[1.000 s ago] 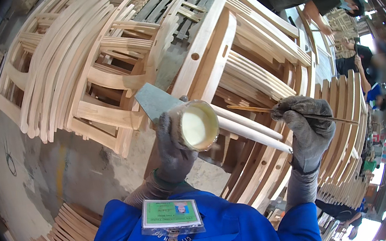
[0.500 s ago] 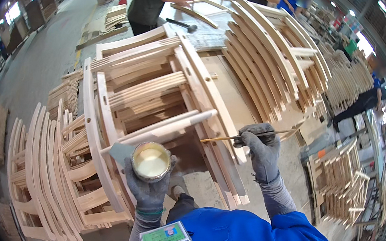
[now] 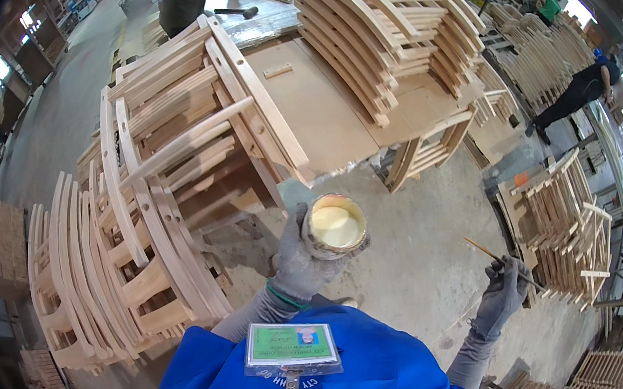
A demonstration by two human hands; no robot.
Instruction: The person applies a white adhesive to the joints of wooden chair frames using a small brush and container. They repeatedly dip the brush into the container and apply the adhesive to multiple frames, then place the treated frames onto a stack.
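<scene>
Our grey-gloved left hand (image 3: 298, 262) is wrapped around a small round cup of pale cream glue (image 3: 334, 227), held upright in front of the chest. Our grey-gloved right hand (image 3: 501, 294) is closed on a thin wooden stick (image 3: 500, 261), low and out to the right, its long axis slanting up toward the cup. The two are well apart. The stack of pale bentwood chair frames (image 3: 170, 181) lies ahead and left, nearer the cup hand.
</scene>
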